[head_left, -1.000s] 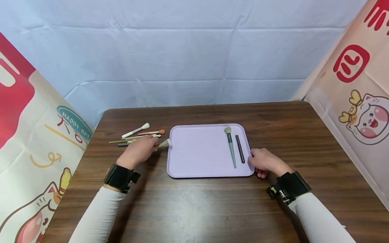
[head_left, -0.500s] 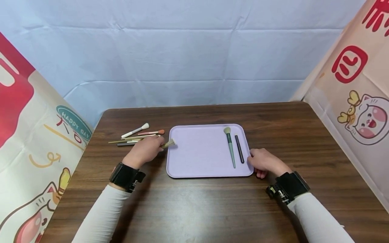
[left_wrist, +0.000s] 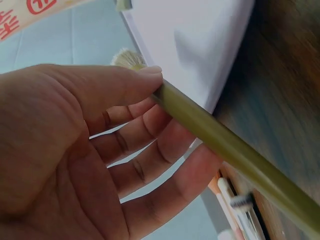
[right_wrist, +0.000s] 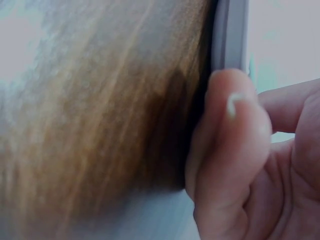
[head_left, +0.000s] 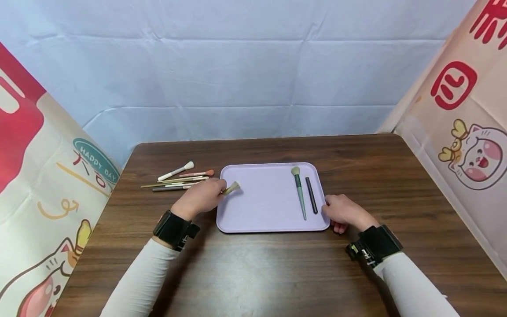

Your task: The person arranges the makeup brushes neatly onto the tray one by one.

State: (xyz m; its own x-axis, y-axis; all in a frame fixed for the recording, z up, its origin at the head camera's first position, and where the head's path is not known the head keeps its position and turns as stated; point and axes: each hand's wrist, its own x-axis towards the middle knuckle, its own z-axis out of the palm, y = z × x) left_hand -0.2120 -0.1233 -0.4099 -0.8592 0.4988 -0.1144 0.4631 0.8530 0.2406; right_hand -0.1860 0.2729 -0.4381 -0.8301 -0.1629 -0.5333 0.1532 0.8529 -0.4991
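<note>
My left hand (head_left: 203, 194) pinches a makeup brush (left_wrist: 220, 137) with an olive-green handle and pale bristles. Thumb and fingertips meet on the handle near the bristles, which hang over the left part of a lilac tray (head_left: 261, 198). On the tray's right side lie a green makeup brush (head_left: 299, 193) and a slim black stick (head_left: 311, 196), side by side. At the tray's lower right edge, my right hand (head_left: 343, 210) grips the rim, thumb at the top and fingers curled below; the rim (right_wrist: 231, 37) shows beside the fingertips in the right wrist view.
Left of the tray, several more brushes lie on the dark wooden table (head_left: 253, 273), among them a white brush (head_left: 176, 171) and an orange-tipped brush (head_left: 196, 173). A pale blue cloth (head_left: 237, 79) hangs behind the table, with printed cloths at both sides.
My left hand has moved right with the olive brush, from beside the pile until its bristles are over the tray's left part. My right hand stays at the tray's edge.
</note>
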